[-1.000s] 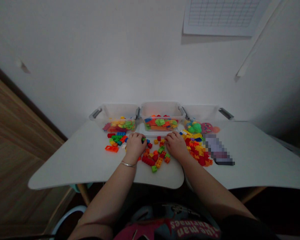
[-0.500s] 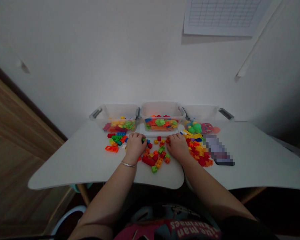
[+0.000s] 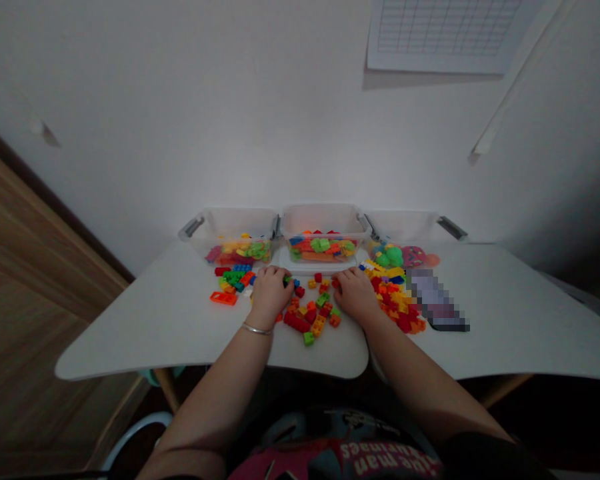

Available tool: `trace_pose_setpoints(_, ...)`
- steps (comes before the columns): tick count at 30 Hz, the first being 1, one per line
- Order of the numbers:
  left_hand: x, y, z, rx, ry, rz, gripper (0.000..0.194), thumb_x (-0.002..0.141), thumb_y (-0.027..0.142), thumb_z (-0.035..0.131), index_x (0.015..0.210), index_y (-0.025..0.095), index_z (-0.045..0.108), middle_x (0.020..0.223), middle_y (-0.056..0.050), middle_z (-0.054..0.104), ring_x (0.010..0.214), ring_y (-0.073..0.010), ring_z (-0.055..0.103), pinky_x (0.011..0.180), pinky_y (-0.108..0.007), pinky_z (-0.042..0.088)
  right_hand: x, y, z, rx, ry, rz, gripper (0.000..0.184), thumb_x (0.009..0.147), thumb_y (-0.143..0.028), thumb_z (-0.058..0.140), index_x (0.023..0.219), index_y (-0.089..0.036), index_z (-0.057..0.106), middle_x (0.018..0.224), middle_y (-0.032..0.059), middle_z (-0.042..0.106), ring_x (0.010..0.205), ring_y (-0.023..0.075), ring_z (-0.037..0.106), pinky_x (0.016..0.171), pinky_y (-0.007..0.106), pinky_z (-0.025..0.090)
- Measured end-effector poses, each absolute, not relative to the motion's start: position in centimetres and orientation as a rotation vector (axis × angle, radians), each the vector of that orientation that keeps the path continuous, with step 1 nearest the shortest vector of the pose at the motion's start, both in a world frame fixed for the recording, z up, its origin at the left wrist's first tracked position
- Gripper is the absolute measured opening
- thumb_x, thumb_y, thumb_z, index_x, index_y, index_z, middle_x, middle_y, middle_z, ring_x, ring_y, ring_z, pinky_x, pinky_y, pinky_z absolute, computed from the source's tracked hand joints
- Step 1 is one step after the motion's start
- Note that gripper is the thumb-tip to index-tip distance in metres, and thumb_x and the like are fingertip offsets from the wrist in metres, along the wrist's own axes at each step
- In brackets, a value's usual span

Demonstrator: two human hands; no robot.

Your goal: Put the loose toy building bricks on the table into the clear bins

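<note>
My left hand [image 3: 270,291], a bangle on its wrist, rests on the table with its fingers curled down among toy bricks. A bit of green shows at its fingertips, and whatever lies under the palm is hidden. Just right of it are a blue brick [image 3: 297,283] and a dark red brick [image 3: 300,292]. My right hand [image 3: 355,292] lies opposite, fingers bent and close together, with a red toy brick [image 3: 335,283] at the fingertips. Between the hands, loose bricks spread toward me, among them a long red brick [image 3: 297,323], a yellow-orange brick [image 3: 319,325] and a green brick [image 3: 309,339].
Three clear bins stand against the wall: left [image 3: 240,223], middle [image 3: 325,217] and right [image 3: 405,227], each holding colourful toys. A brick pile [image 3: 397,303] lies right of my right hand, beside a blurred-out phone-like object [image 3: 437,300]. More bricks [image 3: 235,277] lie at left on the white table [image 3: 170,327].
</note>
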State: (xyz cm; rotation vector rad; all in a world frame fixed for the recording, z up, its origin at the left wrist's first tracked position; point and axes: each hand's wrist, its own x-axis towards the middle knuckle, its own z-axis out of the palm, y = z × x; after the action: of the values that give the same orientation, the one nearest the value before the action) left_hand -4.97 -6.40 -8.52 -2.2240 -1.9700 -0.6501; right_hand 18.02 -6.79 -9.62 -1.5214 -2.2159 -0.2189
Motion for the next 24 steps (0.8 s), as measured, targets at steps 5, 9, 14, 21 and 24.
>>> trace_pose_setpoints(5, -4.9, -6.4, -8.5, -2.223, -1.965, -0.650, 0.024, 0.086, 0.033, 0.055, 0.099, 0.020, 0.071, 0.104, -0.009, 0.068, 0.106, -0.0280, 0.053, 0.094, -0.040, 0.043, 17.9, -6.5, -9.4, -1.404, -1.979, -0.217, 0.015, 0.079, -0.020, 0.055, 0.093, -0.020, 0.061, 0.092, 0.0102, 0.066, 0.096, 0.0272, 0.055, 0.091, 0.040, 0.043)
trace_pose_setpoints(9, -4.9, -6.5, -8.4, -2.216, -1.972, -0.646, 0.025, 0.086, 0.034, 0.055, 0.099, 0.021, 0.071, 0.105, -0.009, 0.068, 0.106, -0.0280, 0.054, 0.094, -0.040, 0.043, 18.0, -6.1, -8.5, -1.210, -1.683, -0.200, 0.018, 0.082, -0.027, 0.052, 0.098, -0.020, 0.056, 0.094, 0.0104, 0.063, 0.094, 0.0261, 0.055, 0.089, 0.042, 0.044)
trace_pose_setpoints(14, -4.9, -6.7, -8.2, -2.228, -2.002, -0.646, 0.023, 0.086, 0.032, 0.055, 0.099, 0.021, 0.071, 0.106, -0.009, 0.067, 0.108, -0.0277, 0.054, 0.094, -0.040, 0.043, 18.4, -4.2, -5.7, -1.166, -1.452, -0.159, 0.023, 0.082, -0.032, 0.051, 0.102, -0.021, 0.054, 0.099, 0.0111, 0.060, 0.093, 0.0257, 0.053, 0.087, 0.043, 0.044)
trace_pose_setpoints(21, -4.9, -6.7, -8.4, -2.222, -1.988, -0.676, 0.023, 0.086, 0.033, 0.056, 0.098, 0.021, 0.071, 0.105, -0.010, 0.067, 0.107, -0.0279, 0.053, 0.093, -0.040, 0.044, 18.5, 0.0, -2.0, -1.251, -1.466, -0.170, 0.021, 0.081, -0.028, 0.053, 0.100, -0.020, 0.057, 0.103, 0.0117, 0.062, 0.105, 0.0273, 0.052, 0.100, 0.045, 0.039)
trace_pose_setpoints(24, -5.0, -6.6, -8.5, -2.222, -1.971, -0.675, 0.023, 0.086, 0.032, 0.056, 0.099, 0.020, 0.071, 0.104, -0.009, 0.067, 0.105, -0.0273, 0.053, 0.094, -0.039, 0.043, 18.2, 1.7, -0.7, -1.293, -1.529, -0.177, 0.021, 0.079, -0.023, 0.054, 0.099, -0.017, 0.060, 0.105, 0.0125, 0.065, 0.108, 0.0273, 0.052, 0.102, 0.043, 0.039)
